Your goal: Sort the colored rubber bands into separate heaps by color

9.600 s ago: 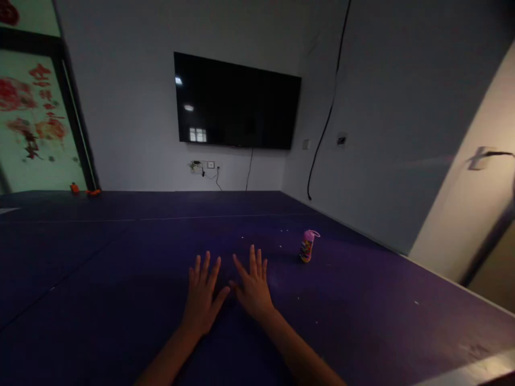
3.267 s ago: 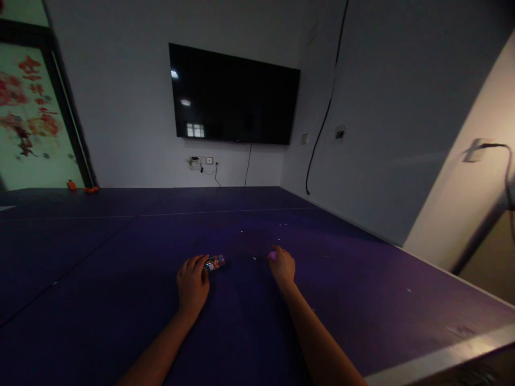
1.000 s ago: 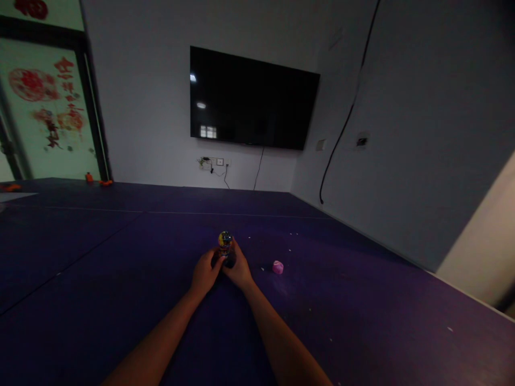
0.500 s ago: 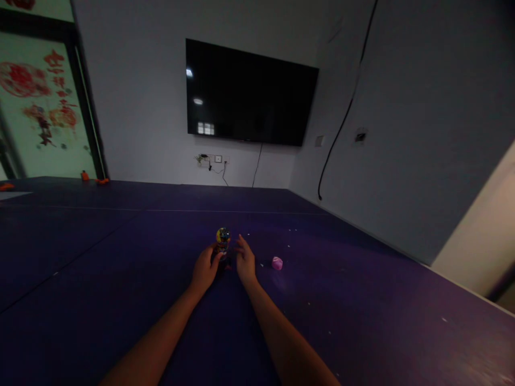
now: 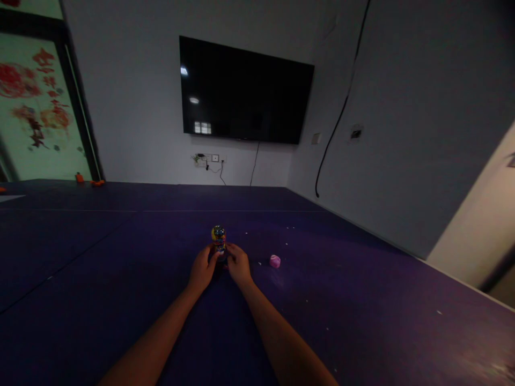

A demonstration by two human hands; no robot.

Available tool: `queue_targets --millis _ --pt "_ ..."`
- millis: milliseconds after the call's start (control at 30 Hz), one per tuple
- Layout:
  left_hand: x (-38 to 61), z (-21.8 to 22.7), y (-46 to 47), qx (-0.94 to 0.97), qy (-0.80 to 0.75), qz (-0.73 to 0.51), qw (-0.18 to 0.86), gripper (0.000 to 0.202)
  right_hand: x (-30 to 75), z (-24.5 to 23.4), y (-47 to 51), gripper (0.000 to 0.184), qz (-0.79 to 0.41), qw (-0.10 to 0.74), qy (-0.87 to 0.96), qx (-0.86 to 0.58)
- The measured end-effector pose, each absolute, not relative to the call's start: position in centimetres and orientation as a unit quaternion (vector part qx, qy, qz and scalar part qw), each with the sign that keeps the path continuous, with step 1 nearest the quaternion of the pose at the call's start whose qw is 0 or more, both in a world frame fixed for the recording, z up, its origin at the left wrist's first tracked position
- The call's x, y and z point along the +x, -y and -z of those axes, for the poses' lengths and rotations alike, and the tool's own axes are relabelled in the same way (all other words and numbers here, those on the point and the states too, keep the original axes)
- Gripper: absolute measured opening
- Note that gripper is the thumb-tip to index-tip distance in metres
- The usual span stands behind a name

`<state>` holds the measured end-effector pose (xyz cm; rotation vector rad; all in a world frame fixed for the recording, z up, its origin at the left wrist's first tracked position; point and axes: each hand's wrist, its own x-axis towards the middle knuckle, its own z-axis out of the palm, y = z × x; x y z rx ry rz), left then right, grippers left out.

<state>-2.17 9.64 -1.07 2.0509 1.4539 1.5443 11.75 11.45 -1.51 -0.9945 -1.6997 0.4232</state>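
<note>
A small colourful bottle stands upright on the dark purple floor mat, its open top facing up. My left hand is wrapped round its lower left side. Against the bottle's right side my right hand is closed too. The bottle's pink cap lies on the mat a little to the right of my right hand, apart from both hands.
A black wall-mounted TV hangs ahead, above sockets and cables. A wall with a dangling black cable borders the mat on the right. Small orange objects sit by the door at the far left.
Half a second ago my right hand was lifted off the bottle with fingers apart; now it is back against the bottle. The cap has stayed where it lay.
</note>
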Motion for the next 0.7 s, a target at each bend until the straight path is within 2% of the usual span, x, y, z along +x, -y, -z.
queue_targets --millis 133,233,333,700 --pt "-2.15 0.88 -9.57 0.682 -0.498 -0.524 0.111 0.034 11.78 1.35 -11.19 0.048 -0.160 0.550 0.674 -0.467" --pt "-2.16 0.68 -9.47 0.676 -0.499 -0.529 0.120 0.034 11.72 1.56 -11.10 0.044 -0.167 0.524 0.671 -0.497" --pt "-2.16 0.54 -9.46 0.670 -0.495 -0.540 0.125 0.034 11.60 1.82 -11.20 0.041 -0.170 0.511 0.689 -0.484" --pt "-2.29 0.80 -9.85 0.662 -0.476 -0.562 0.134 0.034 11.55 1.24 -11.09 0.038 -0.157 0.548 0.706 -0.420"
